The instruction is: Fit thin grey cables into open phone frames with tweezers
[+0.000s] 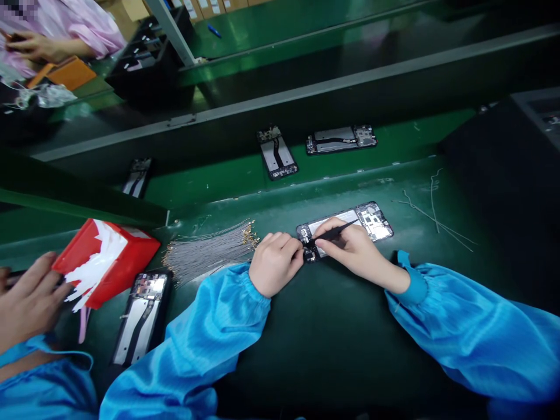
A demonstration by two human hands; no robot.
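An opened phone (375, 221) lies at a slant on the green bench, its circuit board and battery bare. My left hand (276, 263) is closed with its fingertips at the phone's left end. Black tweezers (333, 232) sit pinched in my right hand (356, 251), above the phone; their points reach down to the small parts at that same left end. The exact spot they touch is hidden between my fingers. Left of my left hand spreads a bundle of thin grey cables (205, 251) with gold-coloured ends.
Loose grey cables (431, 221) lie to the right. Other opened phones rest on the back ledge (219, 184) and beside a red box (114, 286) with white lining. A co-worker's hand (32, 297) is at the left edge; another person sits across the bench. A dark box (494, 175) stands right.
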